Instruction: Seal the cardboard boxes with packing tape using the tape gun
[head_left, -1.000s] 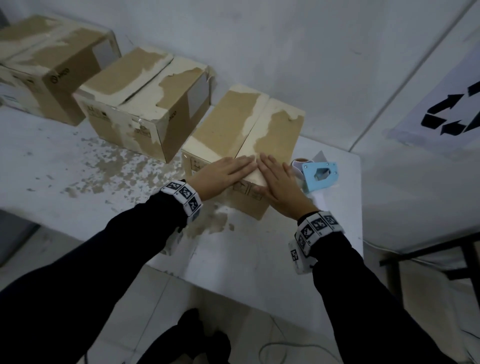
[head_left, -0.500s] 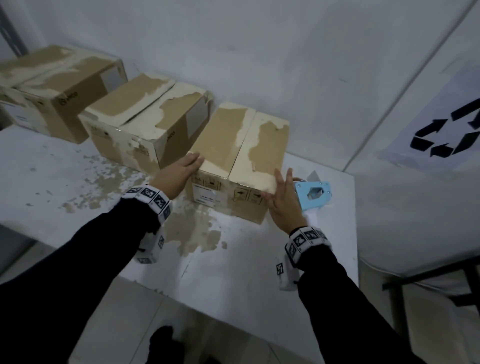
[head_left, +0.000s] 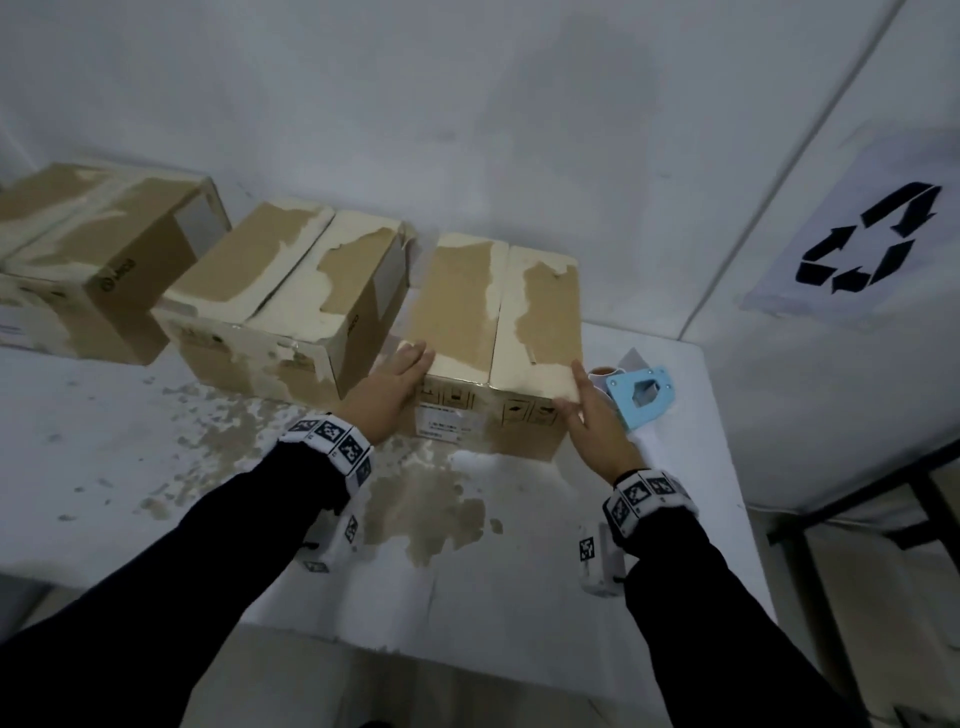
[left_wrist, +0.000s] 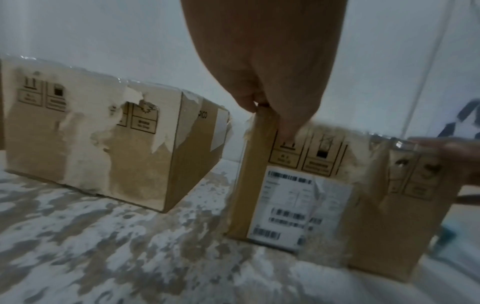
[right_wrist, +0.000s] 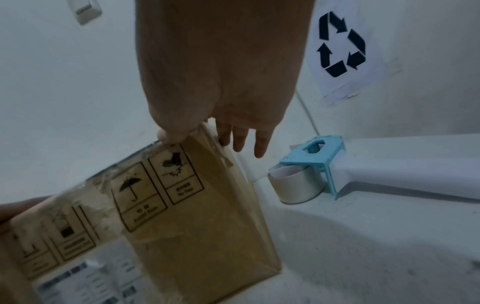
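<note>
Three worn cardboard boxes stand in a row on the white table (head_left: 467, 571). The rightmost box (head_left: 467, 301) (left_wrist: 324, 185) (right_wrist: 182, 216) has its two top flaps down and meeting in the middle. My left hand (head_left: 400, 374) (left_wrist: 265, 72) lies with straight fingers against its front left corner. My right hand (head_left: 587, 410) (right_wrist: 221, 82) lies flat against its front right corner, thumb on the front edge. The blue tape gun (head_left: 641, 395) (right_wrist: 311, 152) with its tape roll (right_wrist: 296, 187) lies on the table just right of the box, untouched.
The middle box (head_left: 291, 296) (left_wrist: 103, 144) and the left box (head_left: 93, 260) stand against the back wall. A recycling sign (head_left: 872, 239) (right_wrist: 340, 45) hangs on the right wall. The table surface is peeled and stained; its front edge is near my arms.
Both hands have left the top flaps, where they pressed side by side, and now lie apart against the box's left and right front corners.
</note>
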